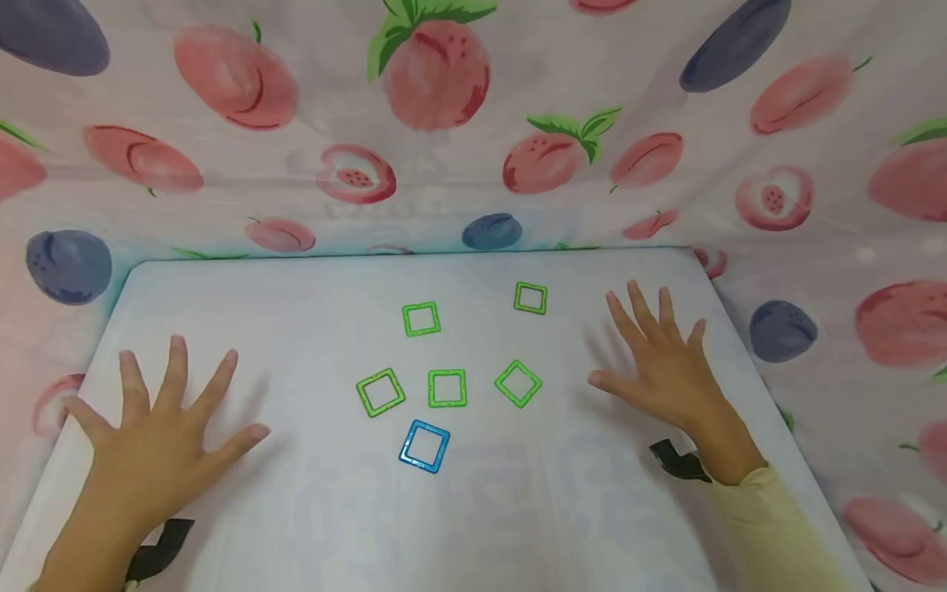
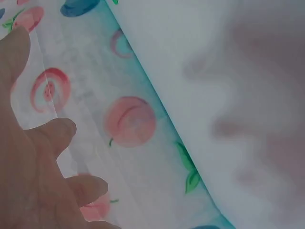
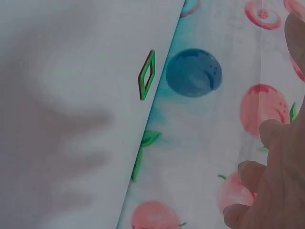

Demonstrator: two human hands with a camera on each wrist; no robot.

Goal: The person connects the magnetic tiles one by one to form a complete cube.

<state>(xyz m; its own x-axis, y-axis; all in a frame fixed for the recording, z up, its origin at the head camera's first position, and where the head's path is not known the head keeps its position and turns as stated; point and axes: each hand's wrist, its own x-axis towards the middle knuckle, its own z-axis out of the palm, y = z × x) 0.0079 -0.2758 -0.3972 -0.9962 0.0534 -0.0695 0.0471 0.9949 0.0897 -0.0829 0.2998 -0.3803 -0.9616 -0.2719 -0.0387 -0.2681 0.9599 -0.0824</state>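
Pale yellow sleeve [image 1: 777, 530] — black wrist straps [image 1: 679, 463]

No text, label or number can be read

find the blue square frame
In the head view, the blue square frame lies slightly left of centre on the white table, just below two green frames.

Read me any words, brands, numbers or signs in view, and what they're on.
Nothing is legible.
White tabletop: faint marks, too blurred to read.
Fruit-print cloth: faint marks low down, too faint to read.
Green frames and blue frame: no readable text.
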